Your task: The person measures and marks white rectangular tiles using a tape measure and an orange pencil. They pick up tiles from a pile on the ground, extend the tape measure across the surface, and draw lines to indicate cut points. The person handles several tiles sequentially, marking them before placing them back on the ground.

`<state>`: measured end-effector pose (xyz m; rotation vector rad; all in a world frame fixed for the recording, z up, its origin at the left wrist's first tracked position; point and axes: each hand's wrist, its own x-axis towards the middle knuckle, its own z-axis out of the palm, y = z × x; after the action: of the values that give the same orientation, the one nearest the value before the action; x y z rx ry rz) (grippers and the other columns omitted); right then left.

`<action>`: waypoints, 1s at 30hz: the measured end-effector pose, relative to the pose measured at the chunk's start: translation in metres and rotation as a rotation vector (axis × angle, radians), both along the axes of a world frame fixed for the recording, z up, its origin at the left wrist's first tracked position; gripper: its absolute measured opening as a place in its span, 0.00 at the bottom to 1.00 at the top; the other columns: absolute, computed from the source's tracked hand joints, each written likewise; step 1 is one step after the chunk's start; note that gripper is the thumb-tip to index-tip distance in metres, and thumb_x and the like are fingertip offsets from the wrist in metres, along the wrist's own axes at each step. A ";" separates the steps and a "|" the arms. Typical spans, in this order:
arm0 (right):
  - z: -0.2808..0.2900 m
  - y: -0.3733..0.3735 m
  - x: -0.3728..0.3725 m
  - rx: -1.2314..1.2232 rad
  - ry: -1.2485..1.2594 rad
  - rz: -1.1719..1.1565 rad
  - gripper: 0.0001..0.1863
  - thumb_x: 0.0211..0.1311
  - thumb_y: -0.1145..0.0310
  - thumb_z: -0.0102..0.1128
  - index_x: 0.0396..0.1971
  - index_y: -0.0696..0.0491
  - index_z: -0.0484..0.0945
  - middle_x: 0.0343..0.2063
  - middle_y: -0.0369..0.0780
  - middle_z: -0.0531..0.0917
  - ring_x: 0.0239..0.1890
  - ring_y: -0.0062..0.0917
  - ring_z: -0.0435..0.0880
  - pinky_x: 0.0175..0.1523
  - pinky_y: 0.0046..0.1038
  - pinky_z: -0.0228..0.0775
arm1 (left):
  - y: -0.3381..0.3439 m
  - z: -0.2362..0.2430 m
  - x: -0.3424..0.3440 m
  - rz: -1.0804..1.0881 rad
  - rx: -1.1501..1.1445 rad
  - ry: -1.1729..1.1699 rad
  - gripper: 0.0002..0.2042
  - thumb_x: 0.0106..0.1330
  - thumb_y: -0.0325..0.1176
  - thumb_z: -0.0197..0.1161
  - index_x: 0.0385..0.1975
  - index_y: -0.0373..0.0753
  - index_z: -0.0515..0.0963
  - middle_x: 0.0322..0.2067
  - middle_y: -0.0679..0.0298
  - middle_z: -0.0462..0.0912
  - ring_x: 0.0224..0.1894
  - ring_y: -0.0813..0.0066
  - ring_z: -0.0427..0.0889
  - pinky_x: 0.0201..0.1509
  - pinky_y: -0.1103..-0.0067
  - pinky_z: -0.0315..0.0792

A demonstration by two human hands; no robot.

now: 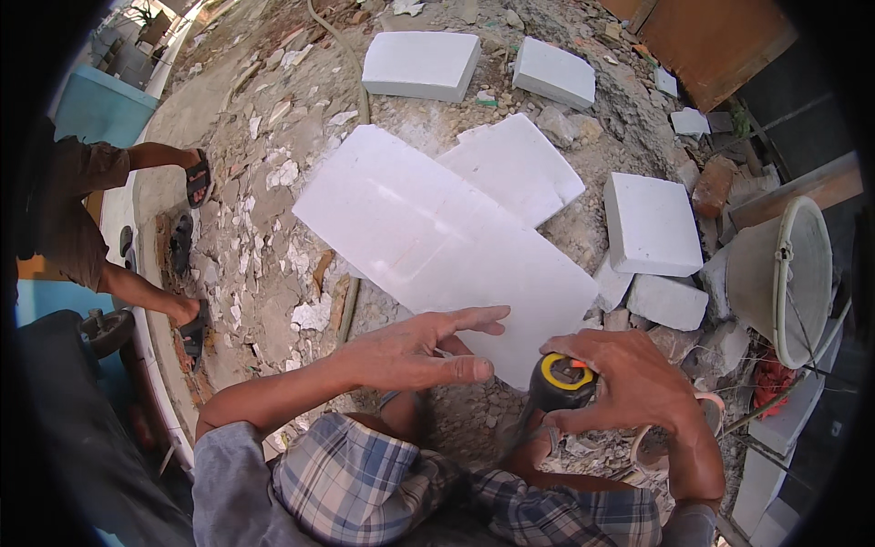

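A long white lightweight concrete block (pixel 401 219) lies slantwise on the rubble in front of me, a faint rectangular mark on its top. Another white block (pixel 519 169) lies against its far right side, partly covered by it. My left hand (pixel 415 351) hovers at the block's near edge, thumb and fingers apart, with nothing in it. In my right hand (pixel 643 378), by the block's near right end, is a black and yellow tape measure (pixel 567 381). Its tape does not show drawn out.
More white blocks (pixel 421 66) lie farther off and at the right (pixel 652 223). A pale bucket (pixel 802 283) tilts at the right, near a reddish brick (pixel 714 185). A hose (pixel 351 64) crosses the broken ground. At the left stands another person in sandals (pixel 198 178).
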<state>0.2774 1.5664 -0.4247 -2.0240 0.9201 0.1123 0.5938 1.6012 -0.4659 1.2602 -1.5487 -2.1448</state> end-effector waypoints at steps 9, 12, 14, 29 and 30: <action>-0.032 0.003 0.104 0.188 -0.043 0.035 0.38 0.56 0.49 0.77 0.54 0.65 0.76 0.37 0.56 0.88 0.42 0.53 0.89 0.49 0.46 0.79 | 0.029 -0.033 0.020 -0.084 0.078 -0.042 0.49 0.72 0.72 0.57 0.80 0.40 0.54 0.64 0.48 0.76 0.62 0.61 0.80 0.63 0.69 0.76; -0.045 0.003 0.101 0.275 -0.229 -0.018 0.29 0.61 0.54 0.75 0.51 0.62 0.80 0.36 0.55 0.87 0.40 0.51 0.89 0.47 0.45 0.78 | 0.020 -0.026 0.025 -0.092 0.328 -0.026 0.48 0.70 0.77 0.52 0.74 0.37 0.64 0.60 0.49 0.79 0.62 0.62 0.79 0.54 0.71 0.81; -0.041 -0.008 0.106 0.448 -0.203 -0.039 0.25 0.63 0.56 0.74 0.50 0.60 0.81 0.34 0.53 0.87 0.38 0.47 0.88 0.45 0.43 0.77 | 0.025 -0.019 0.031 -0.028 0.236 -0.043 0.45 0.73 0.76 0.48 0.71 0.37 0.68 0.59 0.50 0.80 0.60 0.64 0.80 0.50 0.73 0.82; -0.060 -0.065 0.051 0.285 -0.320 -0.590 0.14 0.66 0.70 0.60 0.50 0.53 0.76 0.30 0.30 0.74 0.35 0.15 0.73 0.41 0.22 0.66 | 0.057 -0.040 0.079 -0.089 0.182 -0.390 0.30 0.81 0.59 0.53 0.63 0.36 0.80 0.43 0.57 0.87 0.46 0.66 0.82 0.57 0.70 0.74; -0.064 -0.080 0.047 0.250 -0.354 -0.659 0.13 0.66 0.70 0.60 0.50 0.53 0.76 0.31 0.30 0.76 0.36 0.15 0.74 0.42 0.23 0.66 | 0.058 -0.041 0.081 -0.085 0.254 -0.381 0.28 0.81 0.57 0.54 0.61 0.36 0.81 0.43 0.59 0.87 0.46 0.69 0.82 0.56 0.71 0.74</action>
<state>0.3246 1.4868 -0.4885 -1.3708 1.2185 -0.4562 0.6752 1.6587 -0.5072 1.8054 -1.5174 -2.3146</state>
